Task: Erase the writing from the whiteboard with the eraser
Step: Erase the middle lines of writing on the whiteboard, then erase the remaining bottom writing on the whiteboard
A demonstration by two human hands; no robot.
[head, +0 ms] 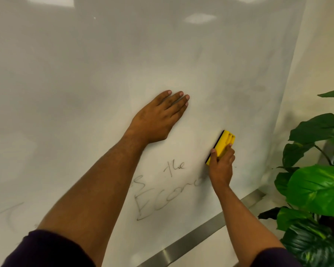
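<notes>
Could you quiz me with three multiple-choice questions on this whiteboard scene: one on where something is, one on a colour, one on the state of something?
1. Where is the plant?
A. right of the whiteboard
B. left of it
C. above it

2. What colour is the eraser?
A. blue
B. yellow
C. red

3. How is the left hand?
A. clenched in a fist
B. gripping a marker
C. flat on the board

Answers: 1 A, leaves fill the right edge. 2 B, its yellow body shows in the right hand. 3 C, fingers straight against the surface.

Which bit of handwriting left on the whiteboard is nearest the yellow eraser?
The small word "the", just left of the yellow eraser gripped by the right hand. The larger "Econ" scrawl sits lower.
</notes>
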